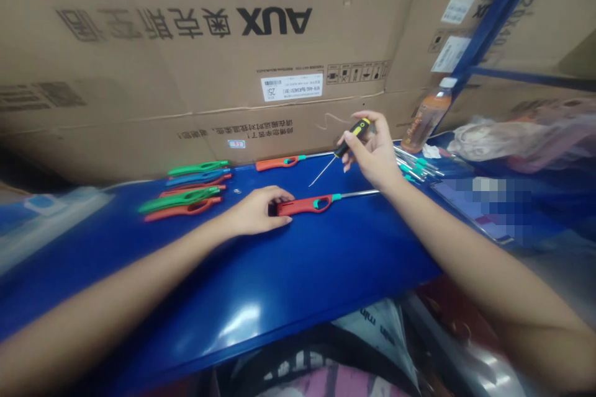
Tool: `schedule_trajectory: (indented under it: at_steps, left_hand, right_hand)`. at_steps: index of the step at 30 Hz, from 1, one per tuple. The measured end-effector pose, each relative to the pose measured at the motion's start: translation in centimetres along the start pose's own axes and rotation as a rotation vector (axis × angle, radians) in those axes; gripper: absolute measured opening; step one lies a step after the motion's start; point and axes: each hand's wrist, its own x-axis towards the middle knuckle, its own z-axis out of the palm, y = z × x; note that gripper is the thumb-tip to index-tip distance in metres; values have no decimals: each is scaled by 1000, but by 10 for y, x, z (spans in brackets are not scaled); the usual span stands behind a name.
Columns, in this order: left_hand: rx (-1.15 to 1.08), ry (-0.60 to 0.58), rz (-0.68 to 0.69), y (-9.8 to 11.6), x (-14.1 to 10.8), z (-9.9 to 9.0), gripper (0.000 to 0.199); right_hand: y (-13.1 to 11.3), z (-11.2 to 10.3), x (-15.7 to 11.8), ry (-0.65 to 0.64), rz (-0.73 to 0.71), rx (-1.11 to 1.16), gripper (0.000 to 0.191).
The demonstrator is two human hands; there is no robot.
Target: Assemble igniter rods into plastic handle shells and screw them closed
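My left hand [261, 211] grips the handle end of a red lighter [307, 204] lying on the blue table [279, 273]; its metal rod points right, passing behind my right wrist. In my right hand [372, 152] is a screwdriver [352, 138] with a black and yellow handle, its thin shaft slanting down to the left, the tip above the red lighter. Behind, an orange-red lighter [278, 163] lies along the back of the table. Several green, blue and red lighter bodies [181, 200] are grouped left of my left hand.
Metal rods with green parts [419, 166] lie at the right, by an orange drink bottle [427, 118] and a phone-like flat object [470, 211]. Large cartons [186, 74] stand behind the table. Plastic bags [488, 138] lie far right, clear plastic [56, 223] at left.
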Motion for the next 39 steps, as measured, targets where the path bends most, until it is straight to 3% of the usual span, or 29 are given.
schedule_trajectory:
  at_steps: [6, 9, 14, 18, 39]
  left_hand:
    - [34, 108, 20, 16, -11, 39, 35]
    - [-21, 129, 53, 20, -12, 48, 33]
    - [-15, 140, 90, 20, -16, 48, 33]
    - [-27, 138, 83, 19, -16, 48, 31]
    - [-40, 132, 118, 17, -17, 48, 28]
  right_hand:
    - [-25, 17, 9, -56, -138, -152, 65]
    - [-29, 34, 1, -95, -210, -224, 59]
    - [-13, 50, -25, -58, -293, -225, 48]
    - [-2, 53, -37, -75, -276, -202, 45]
    - [2, 57, -44, -181, -303, -216, 43]
